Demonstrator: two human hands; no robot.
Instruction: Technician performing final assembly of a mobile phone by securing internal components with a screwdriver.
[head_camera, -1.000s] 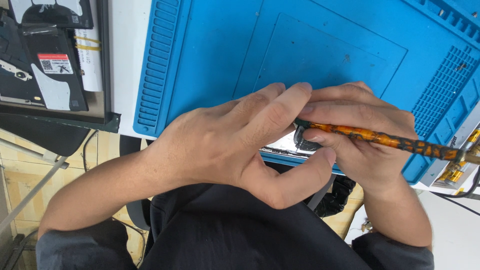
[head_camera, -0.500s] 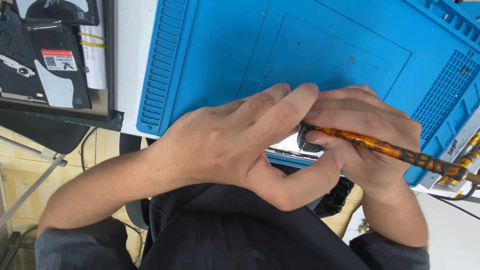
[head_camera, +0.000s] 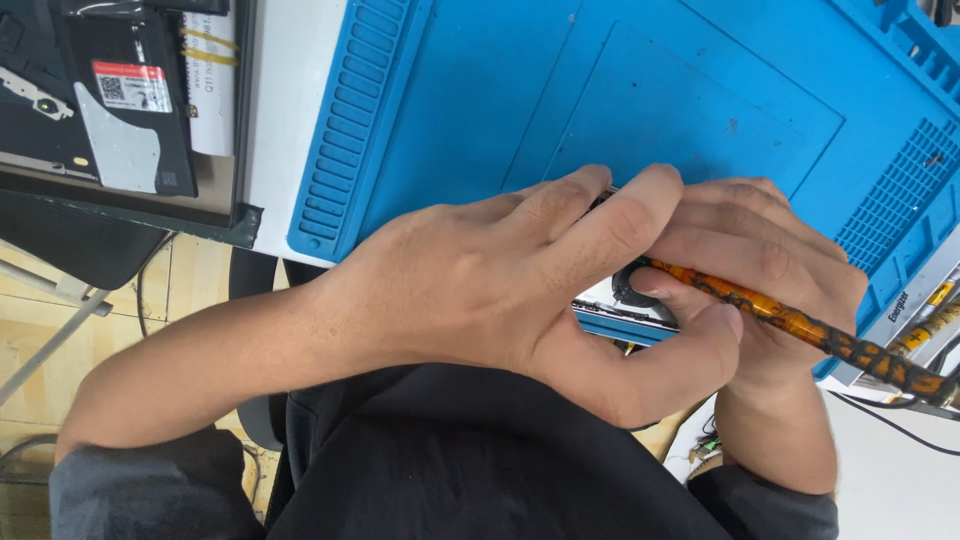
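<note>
I see both hands bunched together at the near edge of the blue work mat (head_camera: 480, 110), which lies on the white counter (head_camera: 275, 120). My left hand (head_camera: 500, 280) lies across the middle of the view, fingers stretched out flat and thumb hooked underneath, so it cups over the front of my right hand; it is not closed around anything that I can make out, though its thumb and fingers press against the right hand and partly cover the small device (head_camera: 625, 305) below. My right hand (head_camera: 760, 270) is curled tight around an orange-and-black mottled tool handle (head_camera: 830, 340), gripped like a pen, with the handle running out to the lower right past the wrist. The tool's dark tip end sits just between the two hands, right over the device. That device shows only as a thin sliver, white face with a blue edge, lying at the mat's near rim under my palms; most of it is hidden.

At the upper left, a dark tray (head_camera: 120, 120) holding flat black parts rests on the counter, well apart from the hands. A pale organiser with yellow cells (head_camera: 925, 320) sits at the right edge, just beside the tool handle's far end.
</note>
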